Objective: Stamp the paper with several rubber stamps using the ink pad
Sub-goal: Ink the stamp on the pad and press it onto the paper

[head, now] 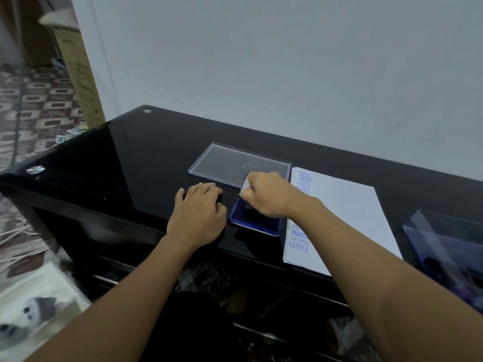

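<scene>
A: How far along is this looking on your feed?

B: I'm looking down at the black table (130, 158). The paper (347, 218) is lying on its right side, with blue imprints running down its left edge: AMENDED, SAMPLE, FRAGILE, SAMPLE. I'm judging several stampings done, though most of the sheet is showing bare.

A: And the pad?

B: The clear lid (235, 163) is lying off, on the far side. The ink pad (261, 226) is sitting open, just left of the paper. The right hand (266, 197) is gripping a stamp (244, 185) and holding it down on the pad, so I'm reading this as inking for another print. The left hand (198, 212) is resting left of the pad, fingers curled — I can't tell whether it's holding anything.
</scene>
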{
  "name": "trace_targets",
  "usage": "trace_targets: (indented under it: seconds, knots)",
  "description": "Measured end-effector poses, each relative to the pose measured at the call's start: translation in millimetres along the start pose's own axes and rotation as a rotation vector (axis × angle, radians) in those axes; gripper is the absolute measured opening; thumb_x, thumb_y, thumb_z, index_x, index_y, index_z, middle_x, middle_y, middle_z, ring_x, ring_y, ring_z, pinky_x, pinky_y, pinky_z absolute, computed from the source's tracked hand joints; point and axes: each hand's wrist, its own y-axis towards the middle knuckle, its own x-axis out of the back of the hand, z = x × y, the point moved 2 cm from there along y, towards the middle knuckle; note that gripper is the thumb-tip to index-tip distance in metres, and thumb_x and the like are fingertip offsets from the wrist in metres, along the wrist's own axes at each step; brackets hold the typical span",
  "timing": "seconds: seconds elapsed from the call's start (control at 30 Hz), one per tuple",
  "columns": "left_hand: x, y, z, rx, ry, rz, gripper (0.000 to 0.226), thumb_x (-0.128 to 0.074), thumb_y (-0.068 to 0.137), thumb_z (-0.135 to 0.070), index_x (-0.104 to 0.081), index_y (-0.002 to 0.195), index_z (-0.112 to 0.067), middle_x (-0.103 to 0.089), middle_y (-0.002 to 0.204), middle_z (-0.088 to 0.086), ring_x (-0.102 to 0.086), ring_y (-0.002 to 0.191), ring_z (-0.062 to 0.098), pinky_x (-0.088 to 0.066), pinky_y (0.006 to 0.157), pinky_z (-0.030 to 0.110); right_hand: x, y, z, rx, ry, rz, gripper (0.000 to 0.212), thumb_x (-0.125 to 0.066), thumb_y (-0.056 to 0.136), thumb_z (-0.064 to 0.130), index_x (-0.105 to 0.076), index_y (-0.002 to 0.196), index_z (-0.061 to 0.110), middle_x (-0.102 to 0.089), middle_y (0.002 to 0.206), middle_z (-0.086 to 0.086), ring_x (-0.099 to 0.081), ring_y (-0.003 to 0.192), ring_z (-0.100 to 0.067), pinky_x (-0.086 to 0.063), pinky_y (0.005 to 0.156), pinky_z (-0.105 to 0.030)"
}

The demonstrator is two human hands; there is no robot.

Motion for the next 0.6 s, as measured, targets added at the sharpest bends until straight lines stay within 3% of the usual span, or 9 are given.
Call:
trace_targets:
  seconds: [0.17, 0.33, 0.6]
  knots:
    - [0.4, 0.8, 0.8, -0.004, 0.010, 0.002, 0.040, -0.041, 0.098, -0.026, -0.053, 0.135, -0.021, -0.043, 0.152, -0.006, -0.031, 0.144, 0.015, -0.013, 0.122, 0.048, -6.2, -2.7, 0.8, 0.005, -0.002, -0.035, 0.026, -0.043, 0.098, 0.029, -0.035, 0.074, 0.022, -0.050, 0.081, -0.008, -0.047, 0.068, -0.024, -0.035, 0.061, -0.034]
    - [-0.4, 1.0, -0.7, -0.004, 0.020, 0.004, 0.038, -0.041, 0.098, -0.026, -0.053, 0.133, -0.021, -0.045, 0.149, -0.006, -0.033, 0.142, 0.015, -0.014, 0.122, 0.050, -11.0, -9.1, 1.8, 0.024, 0.014, -0.074, 0.015, -0.042, 0.099, 0.027, -0.045, 0.095, 0.014, -0.052, 0.087, -0.009, -0.050, 0.079, -0.029, -0.038, 0.067, -0.036]
    - [-1.6, 1.0, -2.4, 0.007, 0.033, 0.002, 0.038, -0.042, 0.097, -0.027, -0.054, 0.133, -0.020, -0.045, 0.149, -0.006, -0.034, 0.141, 0.016, -0.015, 0.121, 0.051, -13.2, -10.9, 3.7, 0.003, 0.042, -0.085, 0.013, -0.043, 0.098, 0.026, -0.042, 0.091, 0.015, -0.051, 0.084, -0.009, -0.050, 0.079, -0.031, -0.039, 0.067, -0.036]
